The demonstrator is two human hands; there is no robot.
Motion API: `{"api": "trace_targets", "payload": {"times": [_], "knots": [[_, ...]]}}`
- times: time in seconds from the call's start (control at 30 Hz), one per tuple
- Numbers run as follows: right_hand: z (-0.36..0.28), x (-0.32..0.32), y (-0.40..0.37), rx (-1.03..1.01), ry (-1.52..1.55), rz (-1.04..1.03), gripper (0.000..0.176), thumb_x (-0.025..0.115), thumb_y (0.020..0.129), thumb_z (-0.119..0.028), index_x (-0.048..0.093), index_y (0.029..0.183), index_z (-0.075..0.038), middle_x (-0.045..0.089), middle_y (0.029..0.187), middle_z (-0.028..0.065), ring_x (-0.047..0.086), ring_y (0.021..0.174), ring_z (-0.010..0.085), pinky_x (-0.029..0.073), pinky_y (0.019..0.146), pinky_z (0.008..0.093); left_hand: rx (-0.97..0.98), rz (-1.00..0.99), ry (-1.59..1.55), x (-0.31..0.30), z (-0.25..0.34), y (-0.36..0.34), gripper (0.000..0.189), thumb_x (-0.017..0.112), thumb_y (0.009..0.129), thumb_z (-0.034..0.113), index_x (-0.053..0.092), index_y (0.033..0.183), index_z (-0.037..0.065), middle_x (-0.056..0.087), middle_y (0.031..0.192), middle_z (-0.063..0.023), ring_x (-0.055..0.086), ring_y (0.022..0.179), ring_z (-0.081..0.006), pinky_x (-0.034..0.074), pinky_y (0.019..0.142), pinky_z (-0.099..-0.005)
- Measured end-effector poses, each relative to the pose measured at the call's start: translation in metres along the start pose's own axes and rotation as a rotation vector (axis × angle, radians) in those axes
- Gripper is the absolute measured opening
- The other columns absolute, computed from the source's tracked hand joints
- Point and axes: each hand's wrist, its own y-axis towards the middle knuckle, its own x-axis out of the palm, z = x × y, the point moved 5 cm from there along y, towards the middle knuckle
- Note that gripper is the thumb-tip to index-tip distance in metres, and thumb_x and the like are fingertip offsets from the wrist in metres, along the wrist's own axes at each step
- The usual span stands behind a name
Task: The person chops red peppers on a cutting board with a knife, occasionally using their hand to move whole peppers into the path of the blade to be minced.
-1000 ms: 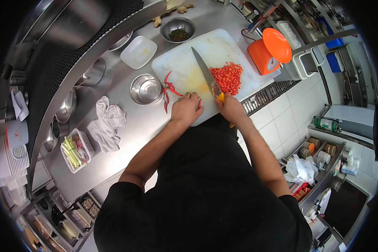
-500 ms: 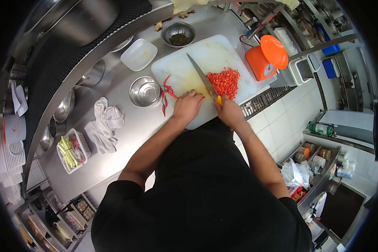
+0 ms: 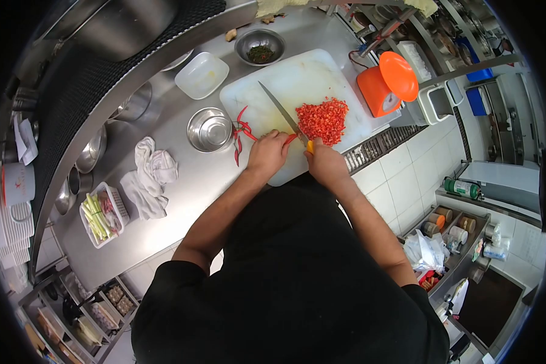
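Note:
My right hand (image 3: 327,164) is closed around the yellow handle of a long kitchen knife (image 3: 277,104), whose blade points up and left across the white cutting board (image 3: 312,64). Close beside it, my left hand (image 3: 268,151) pinches a red chili (image 3: 290,139) whose end sticks out toward the blade. Right of the blade lies a heap of chopped red chili (image 3: 323,121). Several whole red chilies (image 3: 239,134) lie at the board's left edge, partly on the steel counter, near a small steel bowl (image 3: 210,130).
Behind the board stand a steel bowl with dark green bits (image 3: 259,48) and a white plastic container (image 3: 202,75). An orange scale (image 3: 373,91) is at the right. Left are a crumpled cloth (image 3: 151,177) and a white basket (image 3: 105,215) with pale green stalks.
The knife has swung so its tip sits farther left and slightly lower. My right hand has shifted a little left and down. More of the held chili shows beside my left fingers.

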Motion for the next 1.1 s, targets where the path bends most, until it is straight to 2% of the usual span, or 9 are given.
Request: {"api": "trace_targets", "payload": {"times": [0.33,0.57,0.83,0.97,1.1], "knots": [[-0.013,-0.025,-0.011,0.008,-0.136,-0.088,0.033,0.058,0.104,-0.029,0.051,0.115,0.002,0.075,0.093,0.0248,0.076,0.088,0.041,0.06,0.079,0.0504,-0.019,0.04,-0.074,0.001,-0.001,0.004,0.009,0.072,0.09,0.01,0.069,0.097,0.004,0.068,0.095,-0.0152,0.068,0.09,-0.0382,0.056,0.078,-0.0486],[-0.014,0.001,0.012,0.045,-0.071,-0.112,0.034,0.057,0.105,-0.029,0.049,0.116,0.002,0.074,0.093,0.0265,0.075,0.091,0.0419,0.06,0.08,0.05,-0.033,0.028,-0.125,0.002,-0.005,0.006,0.009,0.073,0.09,0.01,0.069,0.096,0.004,0.068,0.093,-0.0145,0.069,0.086,-0.037,0.056,0.075,-0.0473],[-0.024,-0.037,-0.007,0.004,-0.109,-0.153,0.035,0.057,0.105,-0.029,0.049,0.116,0.003,0.074,0.092,0.0273,0.075,0.091,0.042,0.06,0.08,0.0503,-0.027,0.03,-0.13,0.0,-0.005,0.007,0.01,0.074,0.09,0.011,0.07,0.096,0.005,0.068,0.093,-0.0144,0.069,0.086,-0.0361,0.056,0.075,-0.0467],[-0.015,-0.003,0.006,0.043,-0.07,-0.117,0.035,0.057,0.105,-0.029,0.049,0.115,0.003,0.074,0.093,0.0275,0.075,0.091,0.0417,0.06,0.08,0.0505,-0.02,0.016,-0.116,0.002,-0.007,0.008,0.011,0.074,0.09,0.011,0.069,0.097,0.005,0.068,0.093,-0.0146,0.069,0.086,-0.0367,0.056,0.076,-0.0472],[-0.016,-0.003,0.012,0.006,-0.064,-0.119,0.034,0.057,0.105,-0.029,0.048,0.116,0.003,0.074,0.093,0.0271,0.075,0.091,0.0416,0.06,0.079,0.0515,0.0,-0.017,-0.085,0.004,-0.006,0.007,0.012,0.074,0.089,0.012,0.068,0.096,0.005,0.068,0.092,-0.0152,0.068,0.085,-0.0381,0.055,0.076,-0.0481]]}}
